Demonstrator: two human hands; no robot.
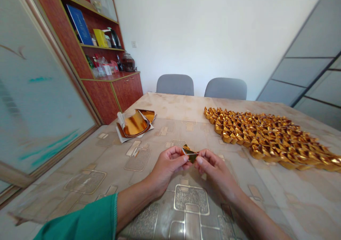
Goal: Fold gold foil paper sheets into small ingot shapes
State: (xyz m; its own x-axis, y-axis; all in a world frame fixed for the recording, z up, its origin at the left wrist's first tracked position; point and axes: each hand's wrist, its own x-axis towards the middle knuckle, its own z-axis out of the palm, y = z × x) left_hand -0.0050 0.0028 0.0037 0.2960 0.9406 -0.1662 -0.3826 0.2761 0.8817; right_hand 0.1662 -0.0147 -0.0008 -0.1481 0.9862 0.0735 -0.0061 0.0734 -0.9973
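Foil point(192, 157), gold and partly folded, is held between the fingertips of both hands, over the table point(165, 106); whether its underside touches the cloth is hidden. Left hand point(167, 163): the thumb lies across the near face, fingers behind, pinching the left end. Right hand point(214, 167): thumb and forefinger are closed narrowly on the right corner; how its lower fingers lie, I cannot tell. A raised peak stands up between the two grips.

It should be very light, thin and springy, slick on its shiny face, quick to crease and easy to crush. The best hold looks to be a soft pinch at the folded ends, clear of the peak, with no squeeze on the middle.

Beyond the left fingers and to their left, a stack point(135, 123) of gold sheets curls upward. Beyond the right fingers and to their right, many folded gold shapes point(266, 137) sit packed in rows.
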